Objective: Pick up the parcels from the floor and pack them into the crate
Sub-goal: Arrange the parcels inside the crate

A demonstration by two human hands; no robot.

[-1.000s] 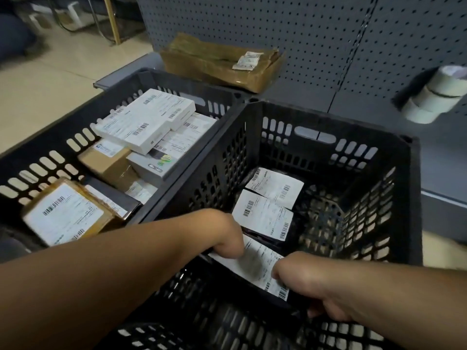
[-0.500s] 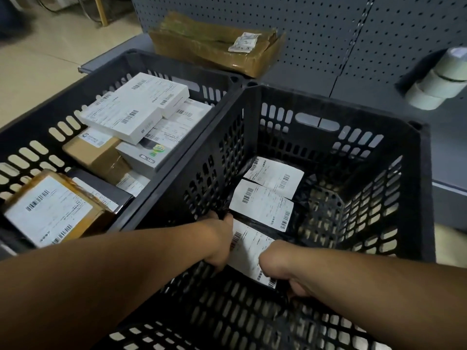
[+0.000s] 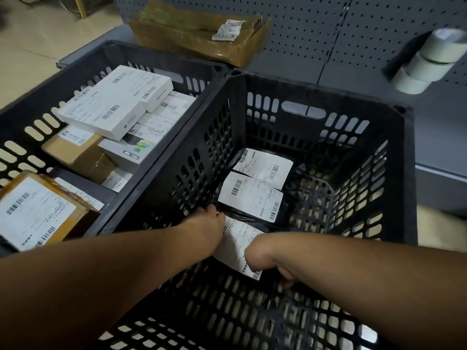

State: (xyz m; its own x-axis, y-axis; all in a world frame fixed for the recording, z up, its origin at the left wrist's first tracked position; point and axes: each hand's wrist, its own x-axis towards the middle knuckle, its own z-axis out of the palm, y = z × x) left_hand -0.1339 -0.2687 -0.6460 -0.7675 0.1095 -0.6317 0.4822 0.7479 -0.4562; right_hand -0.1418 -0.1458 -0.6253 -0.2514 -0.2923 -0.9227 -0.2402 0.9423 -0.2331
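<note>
Both hands are reaching down into the right-hand black crate (image 3: 316, 97), setting a black bagged parcel (image 3: 237, 245) against the near wall, just in front of two more labelled bags (image 3: 252, 195) already lying on the crate floor. The left hand (image 3: 204, 231) is resting on the parcel's left edge, but its fingers are hidden, so whether they are gripping cannot be told. The right hand (image 3: 265, 261) is curling over the near right corner and appears to be pinching it. Risks noted: the soft bag is sitting partly over its neighbour's edge and may be riding up rather than lying flat; fingers are working close to the slotted wall and could be catching there; a creased label may be failing to scan.
</note>
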